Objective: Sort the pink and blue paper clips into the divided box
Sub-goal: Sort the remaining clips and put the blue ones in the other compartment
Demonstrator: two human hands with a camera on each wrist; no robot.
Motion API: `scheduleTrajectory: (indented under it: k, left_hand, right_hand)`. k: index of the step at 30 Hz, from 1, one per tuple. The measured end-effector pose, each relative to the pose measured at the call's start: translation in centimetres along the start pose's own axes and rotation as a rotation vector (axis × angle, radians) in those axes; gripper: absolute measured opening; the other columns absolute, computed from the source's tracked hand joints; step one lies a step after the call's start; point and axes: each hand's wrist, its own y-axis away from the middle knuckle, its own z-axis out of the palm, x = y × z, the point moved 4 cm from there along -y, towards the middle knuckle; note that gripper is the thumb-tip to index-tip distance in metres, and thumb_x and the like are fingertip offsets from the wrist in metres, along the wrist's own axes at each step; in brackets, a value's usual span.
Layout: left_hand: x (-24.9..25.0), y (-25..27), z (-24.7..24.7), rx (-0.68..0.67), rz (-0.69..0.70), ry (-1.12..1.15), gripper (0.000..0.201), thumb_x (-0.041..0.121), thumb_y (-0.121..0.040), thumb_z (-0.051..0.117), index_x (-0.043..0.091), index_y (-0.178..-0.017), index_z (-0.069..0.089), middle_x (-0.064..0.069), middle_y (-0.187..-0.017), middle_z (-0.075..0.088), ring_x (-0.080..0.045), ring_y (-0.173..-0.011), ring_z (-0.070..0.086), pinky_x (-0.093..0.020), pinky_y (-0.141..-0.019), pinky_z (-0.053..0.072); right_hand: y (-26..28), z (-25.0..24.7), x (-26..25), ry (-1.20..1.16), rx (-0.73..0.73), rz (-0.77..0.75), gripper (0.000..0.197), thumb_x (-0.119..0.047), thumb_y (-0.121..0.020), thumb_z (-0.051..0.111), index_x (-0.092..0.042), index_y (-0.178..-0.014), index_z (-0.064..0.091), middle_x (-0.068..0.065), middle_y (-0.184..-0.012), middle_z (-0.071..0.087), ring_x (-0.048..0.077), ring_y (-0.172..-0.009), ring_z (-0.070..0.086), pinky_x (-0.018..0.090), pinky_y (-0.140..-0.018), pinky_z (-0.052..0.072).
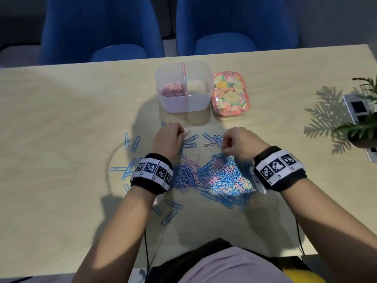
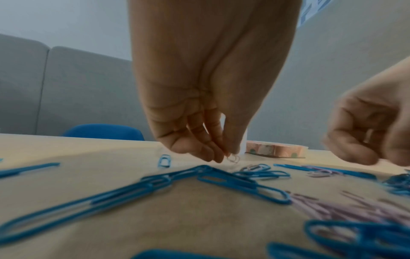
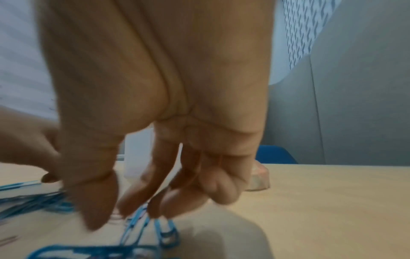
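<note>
Pinching a pink paper clip (image 2: 233, 159), the left hand (image 1: 167, 137) works just beyond the pile (image 1: 214, 178).

Fingertips and thumb nip that clip right at the surface (image 1: 61, 129). Right hand (image 1: 239, 142) has its fingers curled down onto blue clips (image 3: 153, 227), but whether it grips one I cannot tell. Divided box (image 1: 184, 106) sits at twelve o'clock from the hands, pink clips (image 1: 173, 89) in its left compartment. Floral lid (image 1: 230, 93) lies just beside it at three o'clock.
</note>
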Motion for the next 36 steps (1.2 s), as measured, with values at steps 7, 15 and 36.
scheduleTrajectory:
  k: [7, 15, 36]
  left_hand:
    - [1.6, -1.2, 1.1, -0.086, 0.099, -0.116, 0.025, 0.024, -0.081, 0.066, 0.008, -0.099, 0.06, -0.013, -0.109, 0.053, -0.03, -0.106, 0.046, -0.039, -0.093, 0.038]
    - [1.0, -1.6, 0.4, -0.131, -0.008, 0.278, 0.006, 0.009, -0.082, 0.065, 0.005, -0.084, 0.061, -0.013, -0.09, 0.064, -0.022, -0.085, 0.058, -0.033, -0.08, 0.047]
    - [1.1, -1.6, 0.7, -0.168, -0.024, 0.223, 0.017, 0.02, -0.091, 0.051, 0.006, -0.096, 0.059, -0.005, -0.085, 0.056, -0.023, -0.083, 0.053, -0.033, -0.076, 0.042]
  right_hand:
    - [-2.0, 1.4, -3.2, 0.149, 0.086, -0.124, 0.012, -0.024, -0.082, 0.064, -0.015, -0.09, 0.063, 0.004, -0.096, 0.066, 0.024, -0.09, 0.06, 0.028, -0.071, 0.04]
    - [-1.0, 3.3, -3.8, 0.292, 0.142, -0.08, 0.019, -0.016, -0.092, 0.044, -0.004, -0.101, 0.056, 0.013, -0.106, 0.058, 0.031, -0.099, 0.056, 0.04, -0.077, 0.047]
    - [-1.9, 1.6, 1.3, -0.179, 0.275, 0.287, 0.014, -0.03, -0.076, 0.067, -0.022, -0.072, 0.057, 0.0, -0.078, 0.063, 0.025, -0.079, 0.059, 0.028, -0.068, 0.043]
